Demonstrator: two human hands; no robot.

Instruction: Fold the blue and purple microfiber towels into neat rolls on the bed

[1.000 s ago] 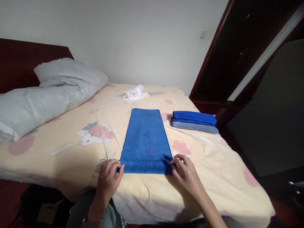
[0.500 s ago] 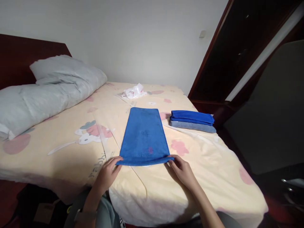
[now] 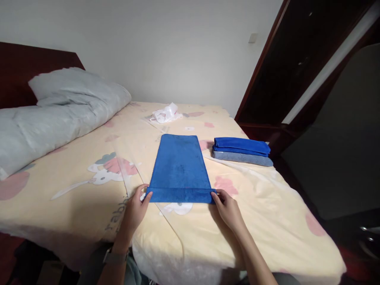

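A blue towel (image 3: pixel 181 162) lies flat on the bed in front of me, its near end turned over into a narrow folded band. At the left end of that band, my left hand (image 3: pixel 139 204) pinches the corner between thumb and fingers. My right hand (image 3: pixel 227 206) grips the opposite corner the same way, thumb on top of the cloth. Off to the right of the towel rests a stack of folded towels (image 3: pixel 241 147), bright blue above and grey-blue below, touched by neither hand.
The bed (image 3: pixel 261 221) has a pale yellow sheet with rabbit and strawberry prints. A crumpled white plastic bag (image 3: pixel 165 113) lies beyond the towel. A grey quilt (image 3: pixel 74 107) is bunched at the left by the dark headboard (image 3: pixel 38 63). A dark wooden door (image 3: pixel 282 67) stands at the right.
The towel's near edge has been turned over away from me, making a wider, flatter band. Both hands still hold its ends. My view has shifted slightly.
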